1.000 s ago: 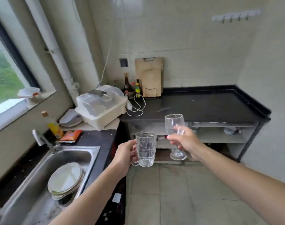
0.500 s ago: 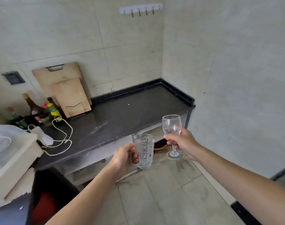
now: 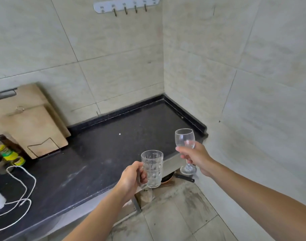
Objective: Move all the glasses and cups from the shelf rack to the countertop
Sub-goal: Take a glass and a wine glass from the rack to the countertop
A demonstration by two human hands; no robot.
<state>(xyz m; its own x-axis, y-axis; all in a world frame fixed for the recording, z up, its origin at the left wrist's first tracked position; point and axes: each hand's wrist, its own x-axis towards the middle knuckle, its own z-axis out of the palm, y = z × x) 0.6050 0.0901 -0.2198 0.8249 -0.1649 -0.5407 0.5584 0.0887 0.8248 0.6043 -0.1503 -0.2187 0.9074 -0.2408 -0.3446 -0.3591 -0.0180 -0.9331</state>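
walls [image 3: 253,66]: pale tiles | floor [image 3: 174,223]: stained tiles | hook rail [image 3: 126,5]: back wall

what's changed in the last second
The person has turned right and carried both glasses up to the countertop. Unchanged: the left hand grips the glass mug by its handle, the right hand holds the wine glass; neither is set down.
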